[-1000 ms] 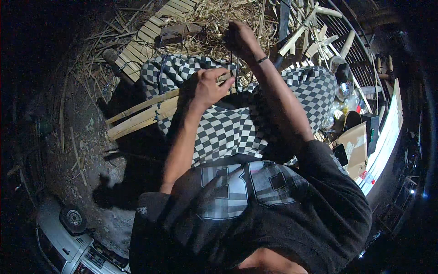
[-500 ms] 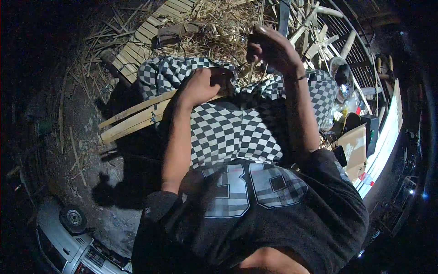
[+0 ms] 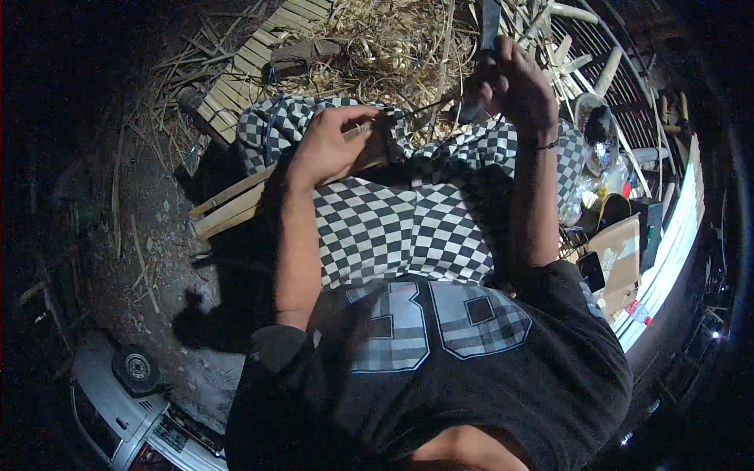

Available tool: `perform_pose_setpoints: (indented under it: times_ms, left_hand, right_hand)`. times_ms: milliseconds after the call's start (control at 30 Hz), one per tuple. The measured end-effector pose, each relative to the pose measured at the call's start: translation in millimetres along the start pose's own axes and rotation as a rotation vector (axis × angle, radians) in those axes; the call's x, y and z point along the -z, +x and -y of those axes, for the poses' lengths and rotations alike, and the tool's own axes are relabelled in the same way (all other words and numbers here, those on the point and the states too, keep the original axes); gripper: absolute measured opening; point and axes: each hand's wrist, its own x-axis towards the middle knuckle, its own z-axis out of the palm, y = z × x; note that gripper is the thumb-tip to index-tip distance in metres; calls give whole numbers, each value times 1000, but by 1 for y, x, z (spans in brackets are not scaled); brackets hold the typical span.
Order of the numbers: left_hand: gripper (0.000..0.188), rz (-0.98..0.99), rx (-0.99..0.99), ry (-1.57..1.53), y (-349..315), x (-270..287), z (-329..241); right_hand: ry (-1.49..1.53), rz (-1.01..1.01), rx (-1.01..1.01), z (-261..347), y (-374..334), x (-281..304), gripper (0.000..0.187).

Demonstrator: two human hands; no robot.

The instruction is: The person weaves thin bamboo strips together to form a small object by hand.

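My left hand [image 3: 323, 149] is closed around pale split-bamboo slats [image 3: 228, 210]. These run left from my lap beneath my forearm, and a piece shows between thumb and fingers. Over my right thigh, my right hand [image 3: 518, 88] has its fingers curled; what they grip is in shadow. A dark flat blade [image 3: 490, 23] rises just beyond those fingers, and whether I hold it is unclear. A thin dark strip [image 3: 430, 107] stretches between my two hands. Black-and-white checkered cloth [image 3: 400, 228] covers my legs.
Curly shavings [image 3: 385, 47] pile up ahead beside a slatted bamboo mat [image 3: 236, 78]. To the right are a round bamboo frame [image 3: 609, 71], a cardboard box [image 3: 616, 259], a phone [image 3: 591, 271] and a small bottle [image 3: 638, 312]. A silver vehicle [image 3: 118, 400] stands lower left.
My right hand has moved right, close to the dark blade. My left hand has shifted slightly left, and the slats' outer ends have moved right, toward my body.
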Motion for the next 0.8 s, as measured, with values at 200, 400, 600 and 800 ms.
perform_pose_setpoints:
  times_ms: [200,400,600,800]
  left_hand:
    - [31,30,8,11,-1,6,-2]
    - [29,-10,47,-27,-4,0,-2]
    - [29,-8,84,-21,-5,1,-9]
    - [29,-42,21,8,-6,-2,-2]
  right_hand:
    - [241,-217,-70,-12,12,12,21]
    - [155,-203,-119,-20,12,44,23]
    - [12,-361,-79,-26,15,32,23]
    - [95,-280,-50,-32,15,45,21]
